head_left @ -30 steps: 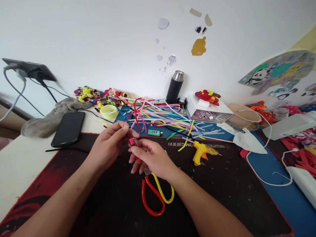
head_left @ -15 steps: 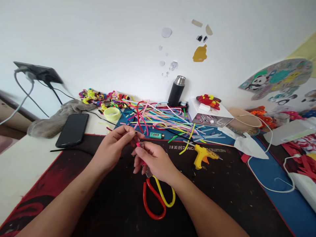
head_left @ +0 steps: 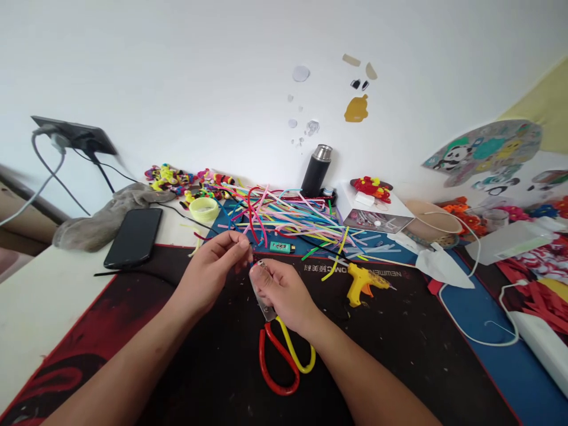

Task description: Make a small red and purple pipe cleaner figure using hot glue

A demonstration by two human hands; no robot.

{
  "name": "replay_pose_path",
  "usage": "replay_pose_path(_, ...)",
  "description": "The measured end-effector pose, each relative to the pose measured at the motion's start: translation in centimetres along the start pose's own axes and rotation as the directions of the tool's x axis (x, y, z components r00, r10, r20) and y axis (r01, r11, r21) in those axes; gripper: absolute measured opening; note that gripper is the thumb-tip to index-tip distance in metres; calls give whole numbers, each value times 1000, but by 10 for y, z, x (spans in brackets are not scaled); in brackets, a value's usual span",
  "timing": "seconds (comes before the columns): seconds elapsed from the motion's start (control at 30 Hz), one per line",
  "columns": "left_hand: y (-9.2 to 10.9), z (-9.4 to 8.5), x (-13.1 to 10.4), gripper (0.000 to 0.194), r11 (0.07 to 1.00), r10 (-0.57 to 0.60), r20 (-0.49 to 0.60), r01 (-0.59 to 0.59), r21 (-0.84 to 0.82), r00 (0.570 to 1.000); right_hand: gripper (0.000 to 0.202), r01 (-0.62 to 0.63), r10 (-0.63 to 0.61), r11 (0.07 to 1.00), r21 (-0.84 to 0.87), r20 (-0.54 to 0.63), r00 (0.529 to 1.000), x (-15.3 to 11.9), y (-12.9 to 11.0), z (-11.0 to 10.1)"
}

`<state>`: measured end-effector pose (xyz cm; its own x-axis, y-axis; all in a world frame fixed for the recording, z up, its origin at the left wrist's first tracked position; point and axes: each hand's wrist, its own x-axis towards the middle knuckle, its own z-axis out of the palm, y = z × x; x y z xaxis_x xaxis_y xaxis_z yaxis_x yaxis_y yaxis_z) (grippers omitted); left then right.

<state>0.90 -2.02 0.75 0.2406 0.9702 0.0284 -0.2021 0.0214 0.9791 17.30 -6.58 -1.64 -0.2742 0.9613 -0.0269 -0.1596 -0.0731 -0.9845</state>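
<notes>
My left hand (head_left: 222, 260) is closed in a pinch at the middle of the mat, its thumb and forefinger on something small and dark that the fingers mostly hide. Close beside it, my right hand (head_left: 284, 290) is closed too, thumb pressed on a small piece with a shiny metal bit at its top; its kind is hidden. A bit of blue shows between the two hands. Below them lie scissors (head_left: 279, 390) with one red and one yellow handle, their blades partly covered by my right hand.
Many coloured pipe cleaners (head_left: 293, 216) are heaped behind my hands, near a green lighter (head_left: 283, 247). A yellow glue gun (head_left: 366, 284) lies to the right. Left are a phone (head_left: 133, 236) and a roll of tape (head_left: 204, 209). A black thermos (head_left: 316, 171) stands by the wall.
My fingers have shifted on the small piece, and my right hand has closed more; the pink part seen before is now hidden. The view has tilted slightly upward.
</notes>
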Motion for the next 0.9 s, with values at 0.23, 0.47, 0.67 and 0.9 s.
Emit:
replay_pose_path(0.23, 5, 6, -3, 46, 999, -43, -14, 42, -33, 999, 68, 36, -57, 978, -204, -96, 994, 0, -2, 7)
replay_pose_path(0.47, 5, 7, -4, 50, 999, -38, 17, 38, -35, 999, 55, 67, -152, 920, -387, -192, 970, 4, -6, 16)
replay_pose_path(0.67, 5, 6, -3, 52, 1000, 2, 21, -2, -5, 1000, 52, 61, -173, 907, -418, -236, 956, 9, -6, 21)
replay_pose_path(0.9, 5, 2, -2, 40, 973, 123, 31, -127, 195, 992, 53, 4, -109, 936, -353, -279, 954, 14, 6, 16)
